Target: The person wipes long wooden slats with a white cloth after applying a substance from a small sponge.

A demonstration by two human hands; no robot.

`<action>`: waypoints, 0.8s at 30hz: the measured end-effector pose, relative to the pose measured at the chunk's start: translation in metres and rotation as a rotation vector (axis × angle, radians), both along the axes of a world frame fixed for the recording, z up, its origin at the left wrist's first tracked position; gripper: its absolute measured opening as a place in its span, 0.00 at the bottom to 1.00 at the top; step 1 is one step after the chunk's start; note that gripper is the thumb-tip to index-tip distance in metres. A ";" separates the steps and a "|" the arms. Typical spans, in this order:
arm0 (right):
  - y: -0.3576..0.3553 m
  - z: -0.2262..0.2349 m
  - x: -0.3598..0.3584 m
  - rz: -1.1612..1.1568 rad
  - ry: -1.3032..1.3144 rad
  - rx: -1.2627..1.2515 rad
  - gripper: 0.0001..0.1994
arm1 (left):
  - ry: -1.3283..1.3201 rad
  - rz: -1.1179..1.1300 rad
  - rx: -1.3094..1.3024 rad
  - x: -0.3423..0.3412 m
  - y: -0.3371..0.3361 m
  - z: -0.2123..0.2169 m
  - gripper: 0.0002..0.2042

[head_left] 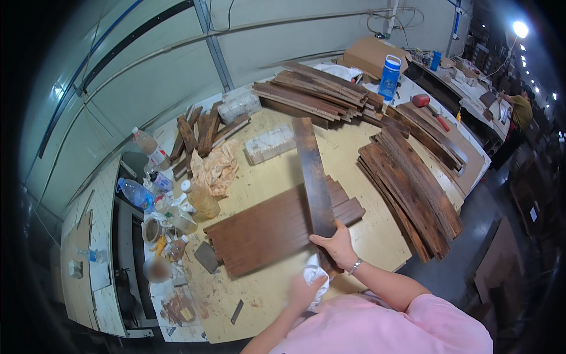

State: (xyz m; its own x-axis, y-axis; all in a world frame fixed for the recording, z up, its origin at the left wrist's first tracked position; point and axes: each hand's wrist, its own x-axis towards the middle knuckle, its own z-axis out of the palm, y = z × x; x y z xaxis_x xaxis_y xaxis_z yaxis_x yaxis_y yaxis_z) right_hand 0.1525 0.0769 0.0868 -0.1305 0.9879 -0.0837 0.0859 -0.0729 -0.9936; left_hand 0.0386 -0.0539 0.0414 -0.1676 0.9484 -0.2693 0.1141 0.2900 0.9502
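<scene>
A long dark-brown wood plank slants up from the near edge, gripped near its lower end by my right hand. Closed on a white cloth, my left hand is beside the plank's near end and slightly blurred. Beneath the raised plank, several brown planks lie side by side on the pale board. Left of them rests a small grey block, with a thin dark wood strip nearer to me.
Stacked planks sit at the right, and another pile at the back. Bottles, a crumpled tan cloth and a cup line the left. A wrapped block, blue bottle and red-headed mallet are farther off. Another person works far right.
</scene>
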 end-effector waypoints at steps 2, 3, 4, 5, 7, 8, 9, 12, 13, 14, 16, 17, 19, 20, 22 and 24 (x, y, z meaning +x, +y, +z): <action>0.019 -0.001 0.013 0.004 -0.038 0.011 0.26 | 0.235 -0.037 0.082 -0.002 0.001 -0.008 0.16; 0.031 0.000 0.021 0.023 -0.104 0.030 0.27 | 0.393 -0.105 0.097 -0.005 0.000 -0.019 0.15; 0.045 0.001 0.029 0.042 -0.170 0.048 0.27 | 0.438 -0.129 0.162 -0.007 -0.003 -0.029 0.15; 0.058 0.002 0.039 0.020 -0.278 0.085 0.27 | 0.482 -0.154 0.229 -0.007 -0.004 -0.038 0.14; 0.086 0.025 0.047 0.048 -0.508 0.111 0.26 | 0.548 -0.160 0.365 -0.006 -0.004 -0.043 0.13; 0.101 0.033 0.052 0.046 -0.598 0.151 0.26 | 0.557 -0.171 0.356 -0.005 -0.002 -0.044 0.12; 0.119 0.042 0.056 0.021 -0.676 0.193 0.24 | 0.566 -0.180 0.344 -0.004 -0.001 -0.046 0.12; 0.187 0.057 0.067 -0.012 -0.954 0.344 0.17 | 0.630 -0.174 0.385 -0.002 0.001 -0.050 0.12; 0.211 0.057 0.069 -0.043 -0.977 0.457 0.13 | 0.643 -0.180 0.391 -0.003 0.001 -0.056 0.13; 0.235 0.059 0.067 -0.044 -0.999 0.547 0.10 | 0.661 -0.178 0.393 -0.004 0.000 -0.063 0.13; 0.289 0.059 0.060 -0.055 -1.086 0.628 0.09 | 0.658 -0.116 0.370 0.003 -0.008 -0.077 0.14; 0.315 0.057 0.057 -0.083 -1.142 0.742 0.09 | 0.655 -0.089 0.360 0.005 -0.011 -0.084 0.15; 0.356 0.065 0.045 -0.127 -1.269 0.910 0.10 | 0.645 -0.069 0.411 0.004 -0.013 -0.095 0.14; 0.376 0.065 0.038 -0.171 -1.304 0.974 0.09 | 0.641 -0.064 0.436 0.001 -0.011 -0.100 0.14; 0.412 0.063 0.023 -0.237 -1.349 1.092 0.09 | 0.615 -0.049 0.410 0.000 0.000 -0.092 0.14; 0.445 0.051 -0.002 -0.238 -1.353 1.110 0.09 | 0.599 -0.031 0.346 -0.006 0.012 -0.085 0.15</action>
State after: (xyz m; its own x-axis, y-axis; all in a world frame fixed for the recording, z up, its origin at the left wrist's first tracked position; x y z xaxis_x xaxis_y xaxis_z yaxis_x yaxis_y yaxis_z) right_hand 0.1510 0.5218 0.1380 -0.4024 0.6338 0.6606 0.9031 0.3929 0.1732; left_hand 0.0326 -0.0418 -0.0435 -0.1645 0.9698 0.1800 0.6511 -0.0303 0.7584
